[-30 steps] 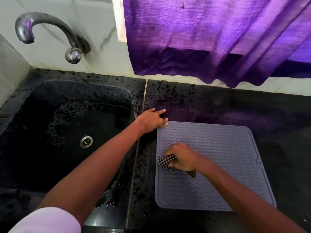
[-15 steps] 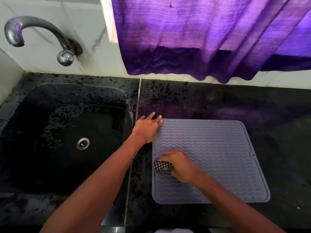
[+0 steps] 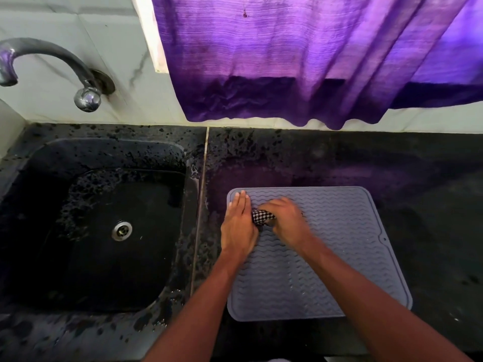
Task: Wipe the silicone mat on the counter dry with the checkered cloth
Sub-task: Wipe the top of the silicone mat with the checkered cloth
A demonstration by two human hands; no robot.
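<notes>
A grey silicone mat with wavy ridges lies flat on the black counter, right of the sink. My right hand is closed around a bunched black-and-white checkered cloth and presses it onto the mat's upper left part. My left hand lies flat, fingers together, on the mat's left edge, touching the cloth. Most of the cloth is hidden under my right hand. A few water drops show on the mat's lower middle.
A black sink with a metal drain sits to the left, its rim wet. A curved metal tap is mounted on the white tiled wall. A purple curtain hangs over the counter's back edge.
My right hand has carried the cloth up the mat toward its far left corner. My left hand has shifted from the corner onto the left edge, next to the cloth.
</notes>
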